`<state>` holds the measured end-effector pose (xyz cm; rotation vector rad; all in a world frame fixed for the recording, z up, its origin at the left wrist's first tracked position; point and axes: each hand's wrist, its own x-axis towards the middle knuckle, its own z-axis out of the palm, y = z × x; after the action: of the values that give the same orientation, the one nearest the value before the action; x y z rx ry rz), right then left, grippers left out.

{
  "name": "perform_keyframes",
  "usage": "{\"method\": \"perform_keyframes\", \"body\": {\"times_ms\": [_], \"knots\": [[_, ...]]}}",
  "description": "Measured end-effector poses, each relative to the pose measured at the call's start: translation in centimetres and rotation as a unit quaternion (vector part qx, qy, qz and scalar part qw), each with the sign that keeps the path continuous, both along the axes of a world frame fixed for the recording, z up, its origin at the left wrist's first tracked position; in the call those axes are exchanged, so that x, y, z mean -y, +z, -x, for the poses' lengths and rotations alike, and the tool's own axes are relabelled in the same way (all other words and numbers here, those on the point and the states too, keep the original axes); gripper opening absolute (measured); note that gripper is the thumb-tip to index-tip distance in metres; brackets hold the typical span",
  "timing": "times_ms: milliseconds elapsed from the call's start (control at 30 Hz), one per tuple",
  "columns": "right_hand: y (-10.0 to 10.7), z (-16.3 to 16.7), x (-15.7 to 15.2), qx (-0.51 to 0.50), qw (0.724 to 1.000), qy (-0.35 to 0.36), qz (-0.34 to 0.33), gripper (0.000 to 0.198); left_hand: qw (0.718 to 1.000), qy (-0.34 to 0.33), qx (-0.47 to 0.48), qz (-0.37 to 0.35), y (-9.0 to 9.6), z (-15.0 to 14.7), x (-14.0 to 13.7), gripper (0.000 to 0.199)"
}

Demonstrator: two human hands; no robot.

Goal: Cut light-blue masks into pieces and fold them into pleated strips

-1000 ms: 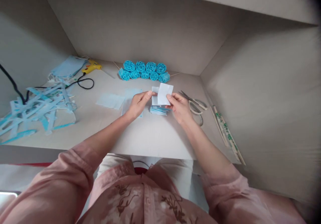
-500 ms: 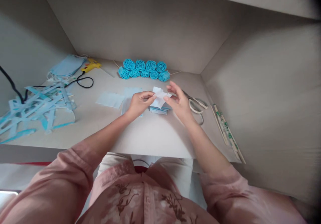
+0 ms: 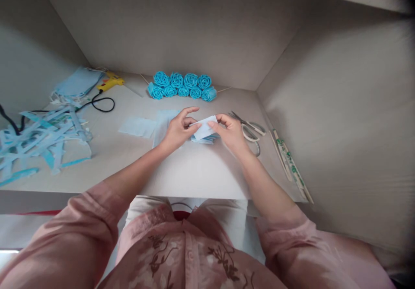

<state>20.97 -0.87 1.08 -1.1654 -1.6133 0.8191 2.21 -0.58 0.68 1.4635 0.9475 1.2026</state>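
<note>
Between my hands is a small pale, whitish-blue piece of thin fabric (image 3: pixel 206 127), held just above a stack of light-blue pieces (image 3: pixel 205 141). My left hand (image 3: pixel 180 129) has its thumb at the piece's left edge, with the index finger raised off it. My right hand (image 3: pixel 228 132) pinches the right side between thumb and fingers. Left of the stack lie flat light-blue sheets (image 3: pixel 138 127), partly behind my left hand. Scissors (image 3: pixel 250 129) with pale handles rest just beyond my right hand.
Blue rosettes (image 3: pixel 181 86) on thin sticks sit in rows at the back. A yellow glue gun (image 3: pixel 110 81) with a black cord lies beside folded face masks (image 3: pixel 78 83). Cut blue strips (image 3: pixel 48 138) are heaped at left. Chopsticks (image 3: pixel 292 166) lie along the right wall.
The piece between my hands has gone from a crossed, pointed shape to a flatter rectangle. My left index finger has lifted, and my right fingers have closed onto the piece. The view has shifted slightly.
</note>
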Motion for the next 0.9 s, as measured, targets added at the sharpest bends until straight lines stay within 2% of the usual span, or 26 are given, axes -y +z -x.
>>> {"method": "perform_keyframes", "body": {"times_ms": [133,267,533,667,800,900], "knots": [[-0.5,0.1,-0.2,-0.044,0.999,-0.003,0.01,0.022,0.999,-0.015,-0.009,0.033,-0.1,0.1,-0.3,0.028],[-0.9,0.1,-0.3,-0.048,0.999,-0.009,0.023,0.026,0.999,-0.014,-0.002,0.034,-0.1,0.2,-0.2,0.033],[-1.0,0.1,-0.4,-0.039,0.999,-0.01,0.028,0.026,1.0,-0.014,0.002,0.016,-0.4,0.2,-0.5,0.028],[0.3,-0.3,0.0,0.053,0.998,0.01,-0.023,0.025,0.999,0.006,-0.045,0.003,-0.5,0.3,-0.6,0.022],[1.4,-1.1,0.2,0.177,0.98,-0.01,-0.093,0.015,0.996,0.011,-0.081,-0.027,-0.3,0.3,-0.5,0.02],[1.5,-2.1,-0.4,0.136,0.983,-0.06,-0.105,0.016,0.997,0.002,-0.053,-0.063,-0.3,0.4,-0.4,0.029]]}}
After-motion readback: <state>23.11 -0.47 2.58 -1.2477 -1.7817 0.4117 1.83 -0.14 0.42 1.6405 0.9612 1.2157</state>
